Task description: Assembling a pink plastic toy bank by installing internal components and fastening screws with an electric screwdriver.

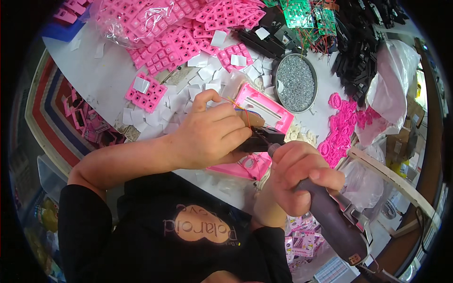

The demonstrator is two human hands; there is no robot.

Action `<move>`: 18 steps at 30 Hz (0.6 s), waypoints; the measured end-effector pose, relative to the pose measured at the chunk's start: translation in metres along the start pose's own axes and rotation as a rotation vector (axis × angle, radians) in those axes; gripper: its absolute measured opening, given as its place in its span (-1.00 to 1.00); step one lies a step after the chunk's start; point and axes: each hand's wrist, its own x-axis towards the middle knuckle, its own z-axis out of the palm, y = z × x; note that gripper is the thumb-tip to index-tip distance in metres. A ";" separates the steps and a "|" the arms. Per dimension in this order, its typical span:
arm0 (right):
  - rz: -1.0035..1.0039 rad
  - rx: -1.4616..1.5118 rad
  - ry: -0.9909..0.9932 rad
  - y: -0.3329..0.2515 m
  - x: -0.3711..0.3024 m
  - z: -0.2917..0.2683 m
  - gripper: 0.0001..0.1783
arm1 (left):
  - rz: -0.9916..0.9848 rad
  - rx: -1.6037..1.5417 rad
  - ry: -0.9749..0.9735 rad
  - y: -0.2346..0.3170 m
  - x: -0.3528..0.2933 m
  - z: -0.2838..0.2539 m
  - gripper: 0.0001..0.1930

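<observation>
My right hand (302,172) wraps round a dark grey electric screwdriver (332,221), held slanting with its tip toward the middle of the table. That tip meets a small black plastic part (264,140) with thin red and yellow wires. Fingers curled, my left hand (212,129) holds the black part over a pink plastic housing (264,108). The housing lies on the table, partly covered by both hands. What the screwdriver's bit touches is too small to make out. Just beyond the housing stands a round metal dish (296,82) full of small silvery screws.
Pink keypad pieces (170,49) are heaped at the far left, with white paper squares (205,73) scattered nearer. Green circuit boards (297,14) and black plastic parts (356,56) lie at the far right. Pink rings (337,127) are piled beside a wooden bar (391,177).
</observation>
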 end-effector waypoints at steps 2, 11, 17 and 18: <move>-0.018 -0.009 -0.011 0.001 0.000 0.000 -0.65 | 0.006 -0.006 0.008 -0.001 0.000 0.001 -0.64; -0.013 -0.039 -0.030 0.001 -0.003 0.002 -0.65 | 0.044 0.033 -0.016 -0.004 -0.004 0.002 -0.56; -0.038 -0.047 -0.024 0.005 -0.002 0.005 -0.54 | 0.042 0.013 0.000 -0.004 -0.004 0.004 -0.56; -0.001 -0.043 -0.011 0.002 -0.001 0.005 -0.55 | 0.043 0.013 0.002 -0.004 -0.004 0.004 -0.56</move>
